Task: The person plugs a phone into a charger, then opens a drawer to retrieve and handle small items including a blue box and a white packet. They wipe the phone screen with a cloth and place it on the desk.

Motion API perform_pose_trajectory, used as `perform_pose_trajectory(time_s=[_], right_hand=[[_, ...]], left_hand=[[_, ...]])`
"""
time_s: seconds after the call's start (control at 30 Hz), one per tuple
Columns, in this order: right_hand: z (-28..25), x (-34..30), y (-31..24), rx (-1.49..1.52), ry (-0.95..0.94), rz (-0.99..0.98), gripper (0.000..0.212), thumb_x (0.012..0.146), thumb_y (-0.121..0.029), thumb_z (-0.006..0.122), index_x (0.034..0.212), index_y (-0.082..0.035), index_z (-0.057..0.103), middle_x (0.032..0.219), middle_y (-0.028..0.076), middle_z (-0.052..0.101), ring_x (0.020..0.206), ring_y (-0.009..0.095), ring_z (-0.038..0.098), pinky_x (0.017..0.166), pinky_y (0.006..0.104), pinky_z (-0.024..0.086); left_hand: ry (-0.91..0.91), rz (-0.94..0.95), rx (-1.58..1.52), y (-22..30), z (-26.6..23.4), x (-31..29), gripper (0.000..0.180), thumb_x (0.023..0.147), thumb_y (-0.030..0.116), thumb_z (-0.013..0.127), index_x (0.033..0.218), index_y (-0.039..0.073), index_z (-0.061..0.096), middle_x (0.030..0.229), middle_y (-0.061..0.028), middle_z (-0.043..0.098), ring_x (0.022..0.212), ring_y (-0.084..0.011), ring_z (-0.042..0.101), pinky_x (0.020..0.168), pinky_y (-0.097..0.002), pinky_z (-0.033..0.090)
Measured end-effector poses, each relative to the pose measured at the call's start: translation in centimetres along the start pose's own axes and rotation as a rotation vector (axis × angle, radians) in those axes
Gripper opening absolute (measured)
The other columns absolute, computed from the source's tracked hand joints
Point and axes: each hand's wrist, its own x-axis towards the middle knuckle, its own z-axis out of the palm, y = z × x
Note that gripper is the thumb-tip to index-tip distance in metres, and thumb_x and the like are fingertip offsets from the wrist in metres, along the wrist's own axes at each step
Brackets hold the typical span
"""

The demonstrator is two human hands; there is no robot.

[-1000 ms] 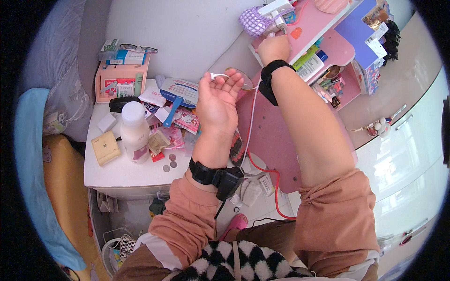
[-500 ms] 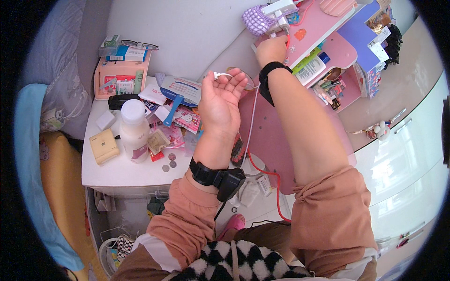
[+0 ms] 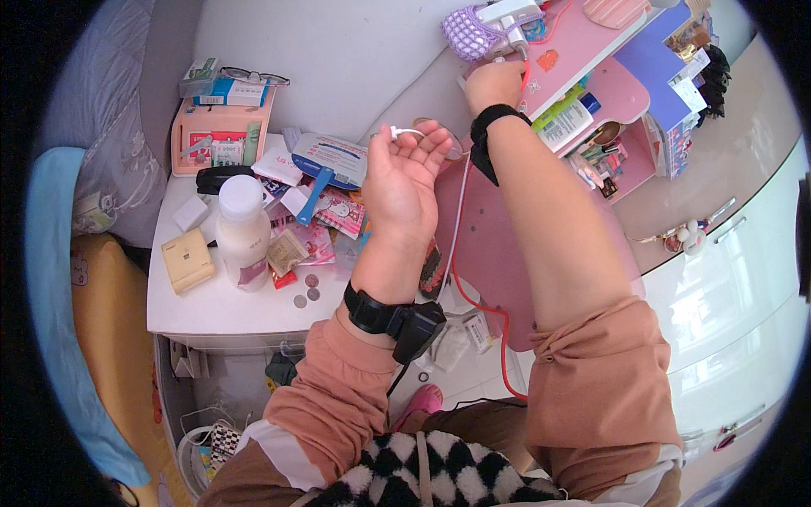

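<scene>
Palm up, my left hand has its fingers loosely curled and holds a white cable by its connector end, near the thumb and index finger. At the top, my right hand reaches to a white power strip on the pink shelf. Its fingers are closed around a small white plug, mostly hidden by the hand. Right beside those fingers a red cable runs from a white adapter. A purple crocheted pouch lies against the strip.
On the white tabletop at left stand a white bottle, a cream box, several coins and packets. A pink organizer carries eyeglasses. The pink shelf unit holds tubes and cosmetics. A red cable hangs between my forearms.
The whole view has shifted slightly. Both hands keep nearly the same pose, the left on the cable end and the right at the power strip.
</scene>
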Motion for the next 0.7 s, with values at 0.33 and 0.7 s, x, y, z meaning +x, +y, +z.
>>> perform_pose_trajectory(time_s=[0.33, 0.7], right_hand=[[0.2, 0.3, 0.7, -0.029, 0.047, -0.094, 0.034, 0.094, -0.005, 0.049, 0.124, 0.01, 0.045, 0.122, 0.033, 0.061, 0.113, 0.046, 0.062, 0.097, 0.0492, 0.049], [1.5, 1.2, 1.7, 0.168, 0.079, -0.116, 0.016, 0.097, -0.004, 0.049, 0.111, 0.003, 0.053, 0.105, 0.027, 0.067, 0.1, 0.041, 0.066, 0.088, 0.0468, 0.05]], left_hand=[[0.006, -0.006, -0.002, 0.1, 0.1, 0.0, 0.035, 0.106, 0.028, 0.041, 0.082, 0.004, 0.048, 0.109, -0.0237, 0.063, 0.103, -0.0307, 0.063, 0.097, -0.0443, 0.054], [0.007, -0.008, 0.012, -0.1, 0.0, -0.1, 0.035, 0.106, 0.029, 0.041, 0.082, 0.004, 0.049, 0.109, -0.0238, 0.063, 0.103, -0.0307, 0.063, 0.097, -0.0444, 0.054]])
